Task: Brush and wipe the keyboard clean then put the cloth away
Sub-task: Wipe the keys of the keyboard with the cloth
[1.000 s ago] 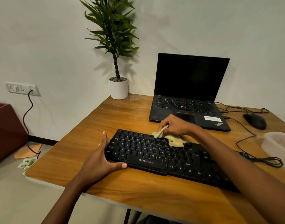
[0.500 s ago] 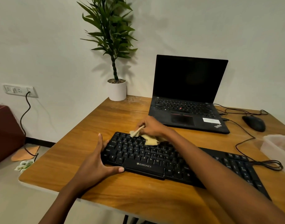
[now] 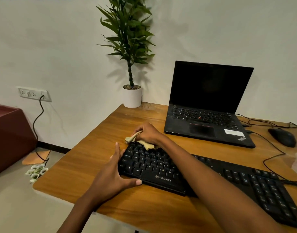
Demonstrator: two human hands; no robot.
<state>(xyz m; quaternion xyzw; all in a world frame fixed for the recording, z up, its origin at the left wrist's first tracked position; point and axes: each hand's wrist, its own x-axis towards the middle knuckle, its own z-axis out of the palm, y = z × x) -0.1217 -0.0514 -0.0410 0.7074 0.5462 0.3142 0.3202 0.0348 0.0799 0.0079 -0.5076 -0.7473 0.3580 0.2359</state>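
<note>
Keyboard wipe was the step in hand. The right hand was curled round a bunched yellow cloth, pressing it on the top key row at the far-left corner, with a loose tail poking out past that corner. The left hand lay with fingers straight, palm against the keyboard's left end and thumb along its front edge, bracing it and gripping nothing. The keyboard sat on the wooden surface, the laptop behind it and the mouse well off to the right. The cloth was not yet put away. The next move likely called for dragging the cloth across the lower rows, brace kept firm. Where the cloth belonged was unclear.
</note>
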